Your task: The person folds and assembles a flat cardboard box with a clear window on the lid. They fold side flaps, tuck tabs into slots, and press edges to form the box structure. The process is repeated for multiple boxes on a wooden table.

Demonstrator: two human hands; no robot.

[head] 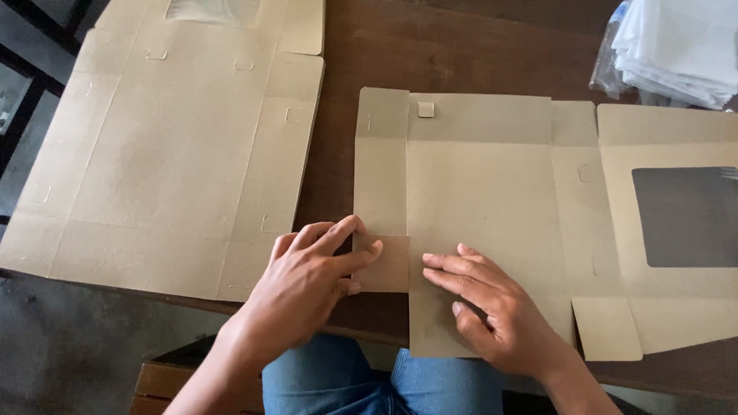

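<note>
Nearest the camera, the person's knees in blue jeans (384,384) show below the edge of a dark brown wooden table (338,131). Just above them the two hands work close together, side by side but not touching each other. The left hand (307,284) pinches a small corner flap (387,265) of a flat, unfolded brown cardboard box blank (480,207), thumb on top and fingers curled at its left edge, so it is closed on that flap. The right hand (492,307) lies open and flat, fingers spread and pointing left, pressing down on the near part of the blank's main panel just right of the flap.

The box blank lies flat on the table in front of the person, its near edge overhanging the table edge slightly. Its long axis runs left to right across the view, with the narrow side strip at the left end and a panel with a dark rectangular window cut-out (684,217) at the right end, which runs out of frame.

Farther left, well apart, a stack of similar flat cardboard blanks (169,146) lies at a slight tilt. At the far right corner sits a pile of white folded sheets in clear plastic (676,46).
</note>
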